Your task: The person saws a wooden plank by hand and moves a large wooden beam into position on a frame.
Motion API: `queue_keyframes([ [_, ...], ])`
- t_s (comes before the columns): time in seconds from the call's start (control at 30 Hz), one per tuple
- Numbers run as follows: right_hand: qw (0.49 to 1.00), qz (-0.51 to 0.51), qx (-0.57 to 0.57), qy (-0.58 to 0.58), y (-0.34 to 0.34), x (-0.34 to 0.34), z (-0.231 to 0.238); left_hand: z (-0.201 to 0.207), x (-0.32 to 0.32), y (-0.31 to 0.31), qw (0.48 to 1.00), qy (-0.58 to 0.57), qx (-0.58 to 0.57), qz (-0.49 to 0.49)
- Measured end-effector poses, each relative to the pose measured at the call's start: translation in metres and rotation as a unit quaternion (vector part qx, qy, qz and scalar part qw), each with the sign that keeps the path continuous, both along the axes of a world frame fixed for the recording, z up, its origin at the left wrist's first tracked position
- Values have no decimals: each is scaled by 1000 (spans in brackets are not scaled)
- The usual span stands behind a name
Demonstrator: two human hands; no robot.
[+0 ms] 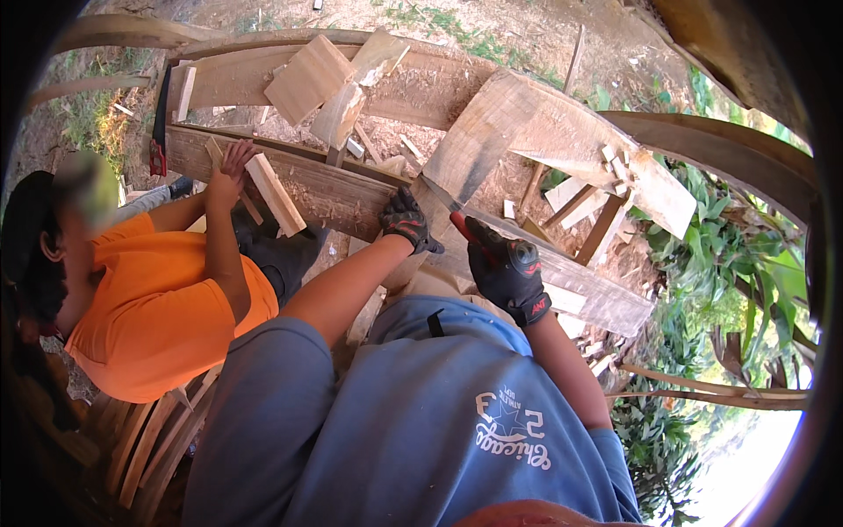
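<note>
My right hand (505, 272), in a black glove with red trim, is closed around the red handle of a handsaw (460, 223). The saw's dark blade points up and to the left, lying against a wide wooden board (479, 132). My left hand (406, 220), gloved alike, grips the near edge of that board just left of the blade, thumb stretched toward the right. Below the board runs a long thick plank (562, 272), which passes under my right hand. Part of the blade and the undersides of my fingers are hidden.
At the left sits a co-worker in an orange shirt (167, 307), one hand (231, 167) beside a wood block (275, 195). Another handsaw (159, 132) leans at the bench's far left end. Board offcuts (307, 79) lie across the bench; wood scraps and shavings cover the ground.
</note>
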State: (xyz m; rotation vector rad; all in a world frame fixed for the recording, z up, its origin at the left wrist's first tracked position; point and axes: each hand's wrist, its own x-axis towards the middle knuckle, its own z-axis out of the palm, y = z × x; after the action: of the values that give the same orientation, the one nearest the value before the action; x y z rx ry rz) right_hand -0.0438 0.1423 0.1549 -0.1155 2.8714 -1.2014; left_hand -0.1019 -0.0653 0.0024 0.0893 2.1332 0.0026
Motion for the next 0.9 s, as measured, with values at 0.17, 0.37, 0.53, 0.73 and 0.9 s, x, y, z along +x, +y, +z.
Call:
queue_keyframes([
  [0.17,1000,3,20,-1,-46,-12,-27,-58,5,-16,997,51,27,54],
  [0.37,997,50,4,-53,-55,-57,-73,-94,25,-31,986,101,82,105],
  [0.53,985,80,39,-149,-79,-89,-111,-59,2,-11,994,82,75,-22],
  [0.73,990,112,33,-80,-83,-85,-125,-64,5,-13,999,-5,33,30],
  [0.9,987,102,22,-122,-84,-91,-121,-42,-8,-5,999,-38,11,4],
])
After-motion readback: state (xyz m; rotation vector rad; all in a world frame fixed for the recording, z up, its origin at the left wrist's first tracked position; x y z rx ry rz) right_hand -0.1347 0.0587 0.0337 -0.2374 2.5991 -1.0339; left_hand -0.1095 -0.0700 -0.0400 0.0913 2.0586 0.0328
